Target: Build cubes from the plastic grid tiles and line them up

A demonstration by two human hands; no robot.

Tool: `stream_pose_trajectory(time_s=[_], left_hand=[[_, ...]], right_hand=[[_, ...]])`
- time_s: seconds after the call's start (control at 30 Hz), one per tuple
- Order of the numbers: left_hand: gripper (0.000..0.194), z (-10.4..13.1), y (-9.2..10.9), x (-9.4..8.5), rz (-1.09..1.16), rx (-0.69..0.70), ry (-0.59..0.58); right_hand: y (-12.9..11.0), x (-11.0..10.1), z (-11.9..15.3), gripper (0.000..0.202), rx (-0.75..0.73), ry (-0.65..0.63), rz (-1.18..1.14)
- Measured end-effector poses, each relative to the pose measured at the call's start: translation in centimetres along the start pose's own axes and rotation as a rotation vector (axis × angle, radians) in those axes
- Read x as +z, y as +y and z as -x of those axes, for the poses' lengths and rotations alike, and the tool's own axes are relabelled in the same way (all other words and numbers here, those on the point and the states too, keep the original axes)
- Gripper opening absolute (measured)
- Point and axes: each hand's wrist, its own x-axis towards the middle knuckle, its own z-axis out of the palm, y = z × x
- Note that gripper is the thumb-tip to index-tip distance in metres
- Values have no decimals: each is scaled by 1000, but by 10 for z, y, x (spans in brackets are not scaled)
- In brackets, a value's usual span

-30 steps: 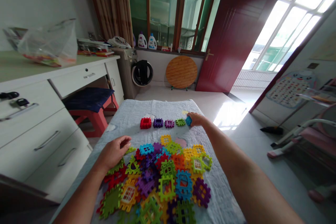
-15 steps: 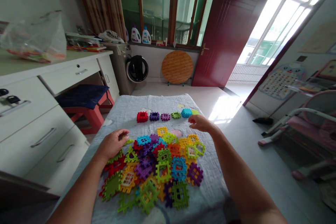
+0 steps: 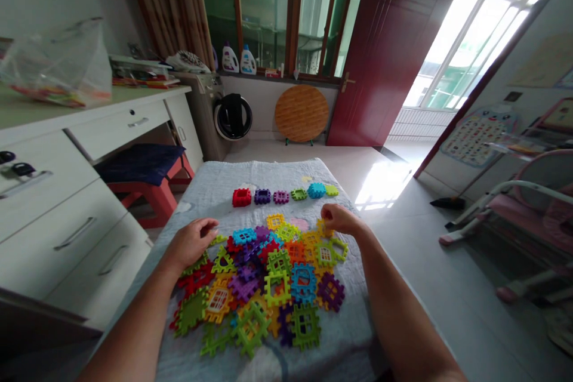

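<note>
Head view: right hand (image 3: 342, 219) pinching, seemingly, a yellow notched block (image 3: 323, 229); left hand (image 3: 191, 245) relaxed, fingers loosely parted, beside a green block (image 3: 218, 239).

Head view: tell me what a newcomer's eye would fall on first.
Probably the heap of bright plastic pieces on the pale cloth, with the left hand at its left edge and the right hand on a yellow piece at its far right. Beyond the heap, a neat row of pieces runs from red to light green. Behind, the dark red door stands out.
</note>
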Motion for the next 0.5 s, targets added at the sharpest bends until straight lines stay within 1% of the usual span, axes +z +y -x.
stream_pose_trajectory(time_s=[0.07,0.13,0.17,0.2,0.23,0.33,0.37,0.43,0.5], left_hand=[[36,0,-1,0,-5,5,4],[36,-1,-1,0,-13,13,5],[35,-1,0,0,-16,17,5],[35,0,1,0,-19,19,4],[35,0,1,-1,-21,19,3],[36,0,3,-1,-22,15,2],[36,0,4,-1,-22,14,3],[36,1,4,-1,-27,15,5],[36,1,3,0,-32,16,1]], right_hand=[[-2,5,-1,13,-45,179,-68],[-6,12,-2,12,-75,361,-82],[-9,14,-3,12,-89,415,-72],[-10,17,-3,13,-106,426,-52],[-12,19,-2,13,-123,394,-27],[-12,20,1,17,-149,189,46],[-11,19,3,18,-145,140,57],[-11,14,6,18,-139,114,51],[-14,9,10,17,-179,118,19]])
